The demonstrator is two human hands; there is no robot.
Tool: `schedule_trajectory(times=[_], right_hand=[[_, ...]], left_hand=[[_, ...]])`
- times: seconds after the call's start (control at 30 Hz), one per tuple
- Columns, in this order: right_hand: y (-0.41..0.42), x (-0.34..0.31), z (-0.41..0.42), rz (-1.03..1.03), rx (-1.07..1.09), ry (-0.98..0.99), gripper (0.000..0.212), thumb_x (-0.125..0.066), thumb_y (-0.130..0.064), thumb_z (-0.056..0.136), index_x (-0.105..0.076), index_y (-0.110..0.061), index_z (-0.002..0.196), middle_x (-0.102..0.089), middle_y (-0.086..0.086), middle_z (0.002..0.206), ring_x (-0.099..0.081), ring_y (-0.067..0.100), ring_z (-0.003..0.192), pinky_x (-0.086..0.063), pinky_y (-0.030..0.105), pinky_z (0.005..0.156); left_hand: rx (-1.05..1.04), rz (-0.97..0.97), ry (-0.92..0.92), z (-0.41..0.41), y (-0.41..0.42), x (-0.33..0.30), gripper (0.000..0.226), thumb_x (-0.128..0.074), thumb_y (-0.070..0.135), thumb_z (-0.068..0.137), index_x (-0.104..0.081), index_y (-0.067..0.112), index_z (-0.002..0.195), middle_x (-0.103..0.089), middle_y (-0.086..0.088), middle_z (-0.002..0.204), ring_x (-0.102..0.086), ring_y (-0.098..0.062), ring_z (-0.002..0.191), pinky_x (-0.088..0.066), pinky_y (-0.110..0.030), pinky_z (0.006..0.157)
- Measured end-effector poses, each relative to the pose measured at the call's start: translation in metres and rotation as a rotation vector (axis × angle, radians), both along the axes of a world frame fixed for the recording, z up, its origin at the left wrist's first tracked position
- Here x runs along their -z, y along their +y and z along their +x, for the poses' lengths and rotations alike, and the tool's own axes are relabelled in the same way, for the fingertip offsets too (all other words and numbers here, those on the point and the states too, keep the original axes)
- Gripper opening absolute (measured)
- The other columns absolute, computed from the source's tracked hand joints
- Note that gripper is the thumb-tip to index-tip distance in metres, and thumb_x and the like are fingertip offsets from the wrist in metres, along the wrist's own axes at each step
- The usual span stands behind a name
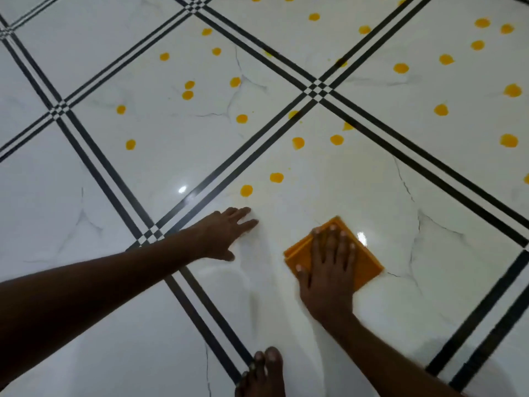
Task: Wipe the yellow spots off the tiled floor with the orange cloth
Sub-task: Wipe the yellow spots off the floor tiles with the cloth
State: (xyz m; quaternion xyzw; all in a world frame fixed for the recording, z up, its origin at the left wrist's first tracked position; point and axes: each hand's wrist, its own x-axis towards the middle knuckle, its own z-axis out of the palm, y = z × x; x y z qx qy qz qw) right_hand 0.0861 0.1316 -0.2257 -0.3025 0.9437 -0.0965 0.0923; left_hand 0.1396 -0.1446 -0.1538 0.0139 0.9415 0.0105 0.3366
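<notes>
A folded orange cloth (363,263) lies flat on the white marbled tiled floor (429,282). My right hand (329,267) presses down on it, palm flat, fingers spread over the cloth. My left hand (226,232) rests flat on the bare tile to the left of the cloth, fingers apart, holding nothing. Several yellow spots dot the tiles beyond my hands; the nearest yellow spot (246,190) and another yellow spot (276,177) sit just past my left fingertips. More spots spread toward the far right (508,140) and far left (130,144).
Black double grout lines (200,299) cross the floor diagonally, with small checkered squares (316,90) at their crossings. My bare foot (262,373) stands at the bottom edge. The tile around the cloth looks smeared and wet.
</notes>
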Motion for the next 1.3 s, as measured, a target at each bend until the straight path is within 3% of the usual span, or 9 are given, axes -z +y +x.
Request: schedule_trajectory(times=[0.13, 0.33, 0.43, 0.57, 0.77, 0.87, 0.97, 1.17, 1.3], right_hand=[[-0.039, 0.011, -0.046, -0.014, -0.276, 0.036, 0.086, -0.041, -0.063, 0.091, -0.014, -0.024, 0.163, -0.01, 0.016, 0.17, -0.006, 0.039, 0.157, -0.011, 0.062, 0.122], [-0.014, 0.001, -0.044, 0.044, 0.266, 0.07, 0.087, -0.041, -0.058, 0.092, -0.01, -0.019, 0.163, -0.012, 0.023, 0.168, -0.014, 0.047, 0.153, -0.011, 0.065, 0.121], [-0.023, -0.006, 0.036, -0.021, 0.01, -0.03, 0.089, -0.047, -0.059, 0.09, -0.014, -0.02, 0.163, -0.007, 0.02, 0.169, -0.008, 0.045, 0.155, -0.009, 0.065, 0.122], [-0.09, 0.008, -0.042, -0.026, -0.251, 0.02, 0.087, -0.044, -0.064, 0.091, -0.013, -0.028, 0.163, -0.01, 0.014, 0.17, -0.009, 0.041, 0.156, -0.011, 0.064, 0.122], [-0.069, 0.004, -0.035, -0.019, 0.227, 0.075, 0.087, -0.043, -0.057, 0.091, -0.013, -0.02, 0.163, -0.014, 0.021, 0.168, -0.013, 0.045, 0.154, -0.012, 0.066, 0.12], [-0.069, 0.0, 0.03, -0.045, -0.057, 0.011, 0.088, -0.047, -0.057, 0.089, -0.015, -0.02, 0.162, -0.009, 0.02, 0.169, -0.008, 0.044, 0.155, -0.009, 0.066, 0.122], [-0.116, 0.012, -0.029, -0.055, -0.323, 0.048, 0.085, -0.043, -0.063, 0.09, -0.016, -0.026, 0.163, -0.011, 0.015, 0.17, -0.012, 0.042, 0.155, -0.009, 0.064, 0.123], [-0.109, 0.01, -0.075, -0.031, 0.188, 0.091, 0.082, -0.036, -0.058, 0.092, -0.019, -0.02, 0.162, -0.02, 0.021, 0.166, -0.016, 0.046, 0.152, -0.013, 0.065, 0.12], [-0.111, 0.006, -0.002, -0.055, -0.207, 0.025, 0.083, -0.039, -0.059, 0.093, -0.012, -0.023, 0.163, -0.006, 0.018, 0.17, -0.004, 0.043, 0.156, -0.001, 0.062, 0.124]], left_hand=[[-0.058, 0.007, 0.045, 0.019, 0.0, 0.009, 0.112, -0.074, 0.046, 0.082, 0.006, 0.027, 0.16, 0.012, -0.011, 0.167, -0.005, -0.03, 0.153, -0.031, -0.042, 0.116], [-0.228, 0.025, 0.169, 0.035, 0.006, 0.026, 0.118, -0.074, 0.053, 0.077, 0.009, 0.033, 0.158, 0.015, -0.007, 0.166, 0.001, -0.031, 0.153, -0.025, -0.048, 0.118], [-0.276, 0.062, 0.183, 0.037, 0.007, 0.029, 0.118, -0.076, 0.052, 0.076, 0.007, 0.035, 0.158, 0.015, -0.004, 0.167, 0.003, -0.029, 0.154, -0.017, -0.049, 0.12], [-0.37, 0.062, 0.203, 0.04, -0.004, 0.033, 0.129, -0.078, 0.061, 0.07, 0.01, 0.029, 0.159, 0.018, -0.007, 0.166, 0.008, -0.028, 0.154, -0.01, -0.047, 0.122], [-0.533, 0.044, 0.196, 0.056, -0.02, 0.038, 0.14, -0.074, 0.072, 0.065, 0.019, 0.022, 0.157, 0.024, -0.007, 0.164, 0.017, -0.027, 0.153, -0.002, -0.049, 0.123], [-0.532, 0.055, 0.195, 0.053, -0.022, 0.039, 0.139, -0.075, 0.073, 0.063, 0.014, 0.023, 0.158, 0.02, -0.007, 0.165, 0.014, -0.027, 0.153, -0.003, -0.049, 0.122], [-0.537, 0.069, 0.224, 0.056, -0.028, 0.039, 0.134, -0.075, 0.072, 0.063, 0.006, 0.026, 0.159, 0.01, -0.004, 0.167, 0.007, -0.026, 0.154, -0.008, -0.05, 0.124], [-0.572, 0.063, 0.282, 0.039, -0.049, 0.026, 0.136, -0.08, 0.066, 0.062, 0.003, 0.02, 0.16, 0.011, -0.009, 0.166, 0.009, -0.026, 0.154, -0.007, -0.05, 0.124], [-0.505, 0.056, 0.216, 0.032, -0.059, 0.028, 0.14, -0.083, 0.064, 0.06, 0.005, 0.02, 0.159, 0.013, -0.009, 0.167, 0.01, -0.026, 0.154, -0.007, -0.052, 0.124]])
